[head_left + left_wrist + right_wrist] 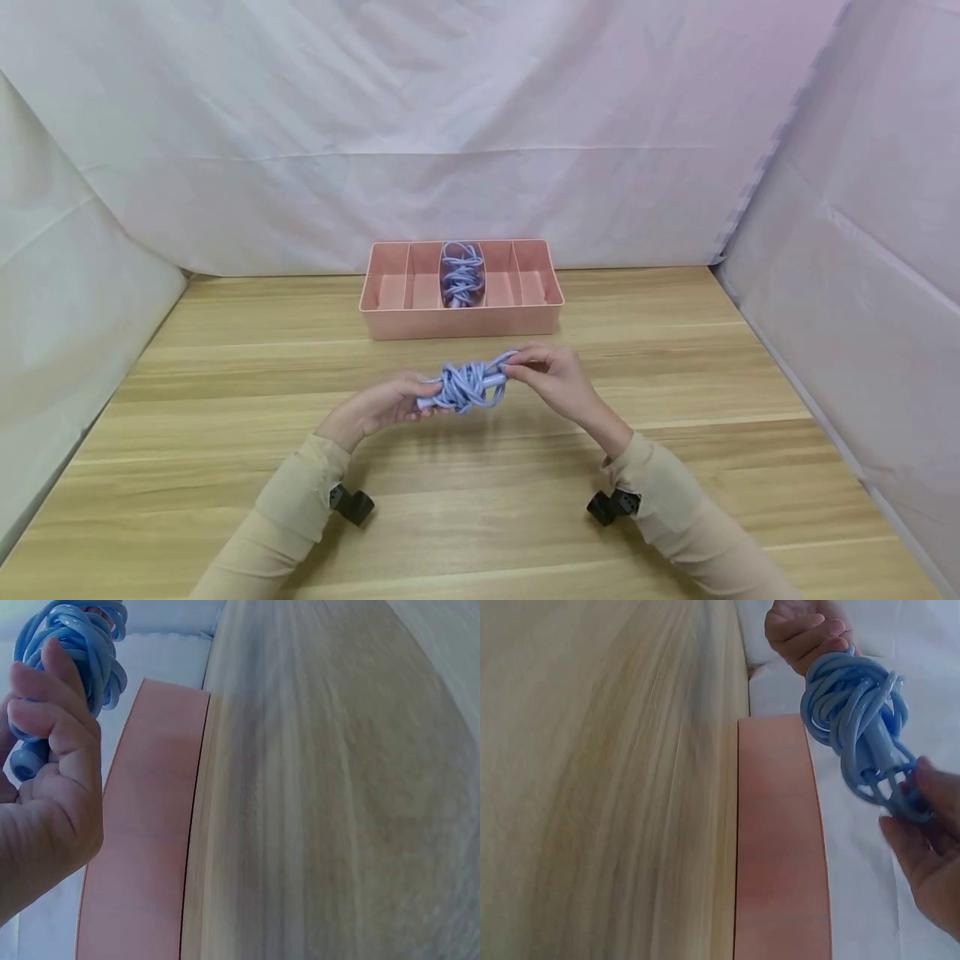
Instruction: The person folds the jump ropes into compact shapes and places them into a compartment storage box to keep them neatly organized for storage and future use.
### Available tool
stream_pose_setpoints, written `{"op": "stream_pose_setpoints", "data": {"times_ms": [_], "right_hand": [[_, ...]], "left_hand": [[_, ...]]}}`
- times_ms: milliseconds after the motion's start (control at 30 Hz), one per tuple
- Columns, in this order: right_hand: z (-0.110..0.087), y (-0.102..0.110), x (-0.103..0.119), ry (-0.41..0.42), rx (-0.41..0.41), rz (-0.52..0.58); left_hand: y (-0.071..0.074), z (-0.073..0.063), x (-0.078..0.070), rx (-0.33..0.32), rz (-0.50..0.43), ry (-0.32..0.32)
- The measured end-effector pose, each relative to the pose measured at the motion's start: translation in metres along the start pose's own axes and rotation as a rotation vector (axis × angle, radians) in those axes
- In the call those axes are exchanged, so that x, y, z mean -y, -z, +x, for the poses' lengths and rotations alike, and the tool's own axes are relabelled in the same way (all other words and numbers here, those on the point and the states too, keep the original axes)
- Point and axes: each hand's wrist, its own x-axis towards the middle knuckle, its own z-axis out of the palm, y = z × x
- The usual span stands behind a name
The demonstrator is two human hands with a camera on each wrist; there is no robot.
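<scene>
A blue jump rope [463,385], its cord wound in a thick bundle around its handles, is held above the table between both hands. My left hand [390,403] grips the bundle's left end, where a handle end [28,761] pokes out below the fingers in the left wrist view. At the other end my right hand [553,379] pinches a loop of cord between thumb and fingers, beside the handles [879,750]. Behind them stands a pink divided box [457,322]; a second wound blue rope [462,277] lies in its middle compartment.
The box stands near the back edge of the wooden table [480,517], close to a white cloth backdrop [465,100]. More white cloth [870,208] hangs along the right side and the left side. A small black camera [351,504] sits on each wrist.
</scene>
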Motion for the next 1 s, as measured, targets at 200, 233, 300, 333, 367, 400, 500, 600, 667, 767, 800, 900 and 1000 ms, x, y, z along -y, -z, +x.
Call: {"op": "stream_pose_setpoints", "data": {"times_ms": [200, 233, 300, 333, 367, 400, 500, 600, 667, 767, 800, 900, 1000], "right_hand": [[0.011, -0.005, -0.002, 0.347, -0.146, -0.643], [0.012, -0.007, -0.002, 0.392, -0.163, -0.718], [0.014, -0.01, 0.001, 0.432, -0.173, -0.81], [0.015, -0.011, 0.002, 0.429, -0.164, -0.823], [0.015, -0.012, 0.003, 0.412, -0.148, -0.818], [0.015, -0.013, 0.004, 0.393, -0.136, -0.806], [0.015, -0.015, 0.005, 0.333, -0.112, -0.759], [0.013, -0.017, 0.005, 0.289, -0.104, -0.711], [0.013, -0.018, 0.005, 0.269, -0.107, -0.679], [0.012, -0.021, 0.004, 0.261, -0.124, -0.628], [0.012, -0.022, 0.003, 0.259, -0.133, -0.609], [0.011, -0.026, 0.001, 0.257, -0.156, -0.534], [0.009, -0.03, -0.001, 0.24, -0.162, -0.413]], "left_hand": [[-0.003, 0.002, -0.003, -0.037, 0.07, 0.036], [-0.003, 0.003, -0.004, -0.047, 0.078, 0.035], [-0.006, 0.003, -0.006, -0.084, 0.095, 0.035], [-0.008, 0.003, -0.007, -0.106, 0.108, 0.032], [-0.01, 0.003, -0.007, -0.13, 0.119, 0.028], [-0.012, 0.003, -0.007, -0.156, 0.12, 0.027], [-0.018, 0.004, -0.006, -0.232, 0.082, 0.024], [-0.022, 0.005, -0.004, -0.275, 0.006, 0.015], [-0.024, 0.005, -0.004, -0.3, -0.041, 0.009], [-0.027, 0.004, -0.006, -0.328, -0.098, -0.003], [-0.028, 0.004, -0.007, -0.331, -0.122, -0.008], [-0.03, 0.003, -0.008, -0.341, -0.205, -0.018], [-0.031, 0.002, -0.01, -0.328, -0.303, -0.024]]}}
